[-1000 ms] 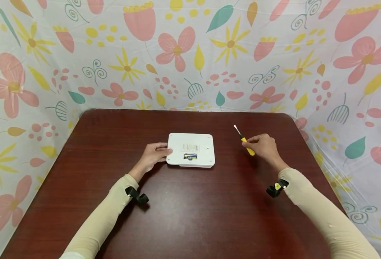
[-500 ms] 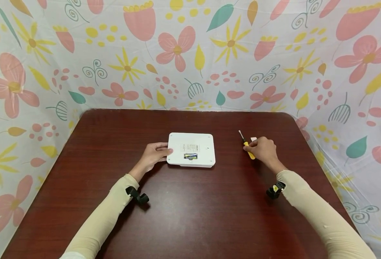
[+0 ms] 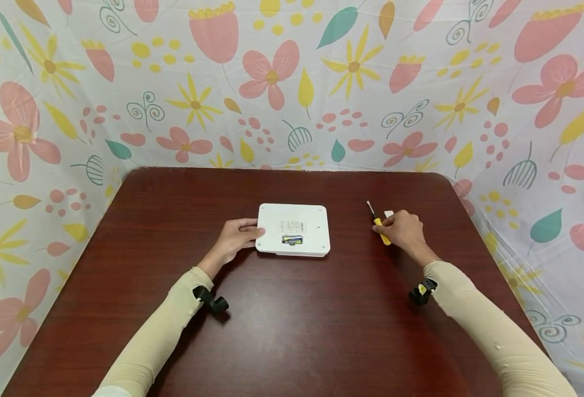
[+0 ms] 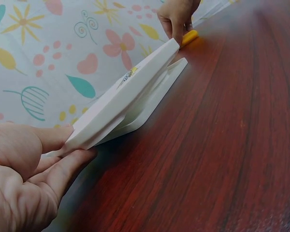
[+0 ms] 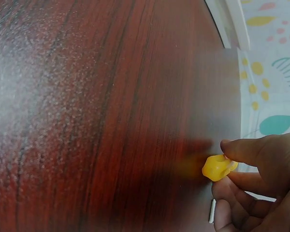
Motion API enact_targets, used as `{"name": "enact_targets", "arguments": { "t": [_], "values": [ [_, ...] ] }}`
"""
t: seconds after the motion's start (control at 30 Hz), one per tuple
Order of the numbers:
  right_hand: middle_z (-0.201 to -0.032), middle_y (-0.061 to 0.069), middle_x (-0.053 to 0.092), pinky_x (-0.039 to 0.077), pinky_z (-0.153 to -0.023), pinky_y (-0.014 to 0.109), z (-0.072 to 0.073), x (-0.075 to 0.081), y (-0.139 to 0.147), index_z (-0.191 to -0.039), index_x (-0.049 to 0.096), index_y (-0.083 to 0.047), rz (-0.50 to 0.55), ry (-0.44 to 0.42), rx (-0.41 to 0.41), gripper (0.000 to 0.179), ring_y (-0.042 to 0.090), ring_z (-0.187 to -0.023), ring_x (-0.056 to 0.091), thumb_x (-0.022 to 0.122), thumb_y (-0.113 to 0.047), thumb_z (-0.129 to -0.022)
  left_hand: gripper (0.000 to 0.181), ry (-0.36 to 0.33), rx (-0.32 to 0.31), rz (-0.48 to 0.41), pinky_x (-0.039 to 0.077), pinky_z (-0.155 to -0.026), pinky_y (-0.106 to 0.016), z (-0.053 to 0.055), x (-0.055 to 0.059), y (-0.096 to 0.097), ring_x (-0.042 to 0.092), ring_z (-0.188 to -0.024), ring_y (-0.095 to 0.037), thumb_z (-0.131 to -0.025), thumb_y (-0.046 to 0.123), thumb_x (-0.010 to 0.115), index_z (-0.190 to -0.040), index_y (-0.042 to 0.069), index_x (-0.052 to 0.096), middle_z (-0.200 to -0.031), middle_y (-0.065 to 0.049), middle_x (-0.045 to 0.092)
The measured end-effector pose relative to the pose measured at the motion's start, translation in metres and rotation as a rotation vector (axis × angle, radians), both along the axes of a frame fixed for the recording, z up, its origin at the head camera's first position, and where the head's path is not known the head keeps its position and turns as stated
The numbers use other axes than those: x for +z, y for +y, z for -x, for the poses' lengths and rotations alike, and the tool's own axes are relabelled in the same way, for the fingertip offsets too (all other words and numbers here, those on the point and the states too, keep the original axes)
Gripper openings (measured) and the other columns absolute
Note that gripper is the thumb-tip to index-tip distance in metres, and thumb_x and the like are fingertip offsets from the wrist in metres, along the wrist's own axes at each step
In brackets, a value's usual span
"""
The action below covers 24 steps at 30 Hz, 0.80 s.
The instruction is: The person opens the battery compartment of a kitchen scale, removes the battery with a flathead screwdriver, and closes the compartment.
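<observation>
A white, flat kitchen scale (image 3: 294, 220) is held underside up, with a printed label, screws at its corners and a battery showing in a small recess near its front edge. My left hand (image 3: 236, 238) pinches its left edge between thumb and fingers. In the left wrist view the scale (image 4: 121, 99) slants above the table, with a gap between its two layers. To the right, my right hand (image 3: 405, 230) pinches the yellow handle of a screwdriver (image 3: 382, 231), its shaft pointing away. The handle's end (image 5: 215, 167) faces the right wrist camera.
A small white piece (image 3: 388, 213) lies just beyond my right hand; its lower part is hidden. The dark red wooden table (image 3: 292, 320) reaches back to a flower-printed cloth (image 3: 272, 132), which also hangs at both sides.
My right hand has moved slightly right and down with the screwdriver, and the small white piece has come into view behind it. My left hand and the scale have barely moved.
</observation>
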State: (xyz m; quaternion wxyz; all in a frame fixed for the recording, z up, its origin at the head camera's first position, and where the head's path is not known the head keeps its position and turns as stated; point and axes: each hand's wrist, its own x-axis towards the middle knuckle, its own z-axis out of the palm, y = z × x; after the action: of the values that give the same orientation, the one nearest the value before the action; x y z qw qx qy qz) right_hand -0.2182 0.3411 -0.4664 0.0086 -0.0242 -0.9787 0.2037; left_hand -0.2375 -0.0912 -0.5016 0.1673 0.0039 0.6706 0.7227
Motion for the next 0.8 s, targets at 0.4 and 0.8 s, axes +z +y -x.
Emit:
{"name": "enact_targets", "arguments": {
  "t": [0.4, 0.8],
  "values": [
    [-0.088, 0.016, 0.076, 0.051, -0.072, 0.053, -0.001, 0.015, 0.002, -0.098, 0.081, -0.001, -0.031, -0.01, 0.017, 0.04, 0.033, -0.075, 0.065, 0.074, -0.04, -0.093, 0.045, -0.001, 0.0, -0.004, 0.064, -0.077, -0.031, 0.0, -0.001, -0.001, 0.072, -0.085, -0.014, -0.093, -0.003, 0.071, -0.136, -0.013, 0.057, -0.102, -0.014, 0.071],
    [-0.109, 0.018, 0.075, 0.057, -0.074, 0.049, 0.003, 0.084, -0.032, -0.11, 0.079, -0.002, -0.045, 0.158, 0.304, 0.025, 0.03, -0.087, 0.068, 0.077, -0.021, -0.094, 0.045, 0.014, 0.0, -0.011, 0.064, -0.078, -0.032, -0.001, 0.002, -0.002, 0.072, -0.084, -0.013, -0.093, -0.004, 0.07, -0.135, -0.012, 0.058, -0.102, -0.015, 0.071]
  ]
}}
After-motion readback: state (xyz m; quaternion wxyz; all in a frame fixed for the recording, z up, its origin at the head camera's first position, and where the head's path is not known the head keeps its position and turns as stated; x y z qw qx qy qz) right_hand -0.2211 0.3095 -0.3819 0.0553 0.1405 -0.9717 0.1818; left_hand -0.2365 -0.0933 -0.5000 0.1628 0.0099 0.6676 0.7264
